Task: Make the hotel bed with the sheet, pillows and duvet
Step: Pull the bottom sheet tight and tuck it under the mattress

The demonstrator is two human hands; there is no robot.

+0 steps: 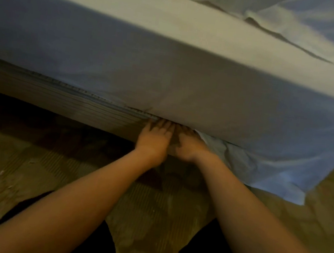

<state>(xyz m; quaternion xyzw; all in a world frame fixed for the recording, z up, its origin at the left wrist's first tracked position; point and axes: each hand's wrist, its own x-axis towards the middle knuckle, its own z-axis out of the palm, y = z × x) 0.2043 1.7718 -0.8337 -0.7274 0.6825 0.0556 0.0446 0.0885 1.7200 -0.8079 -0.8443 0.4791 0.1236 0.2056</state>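
Step in hand: tucking the sheet (189,82) along the side of the bed. It lies flat over the top and side of the mattress (134,14), and to the left of your hands its lower edge is already in the seam above the striped bed base (69,99). Your left hand (154,138) is flat, fingers straight, tips pushed into that seam. Your right hand (189,147) is just beside it and touching the same seam; its fingers sit in shadow under the mattress edge, so I cannot tell whether they are straight or pinching cloth. To the right, a loose flap (262,172) of the sheet hangs out and reaches the carpet (28,160), not yet tucked. Judgement: the next move calls for working rightward, feeding that flap under the mattress and pulling it taut toward the corner. Pillows are not in view. Bunched fabric (284,16) lies on top at the far right, possibly the duvet, but the blur leaves that uncertain. Possible hindrance: the flap's creased bulk at the seam, and the mattress weight pinching your fingers.
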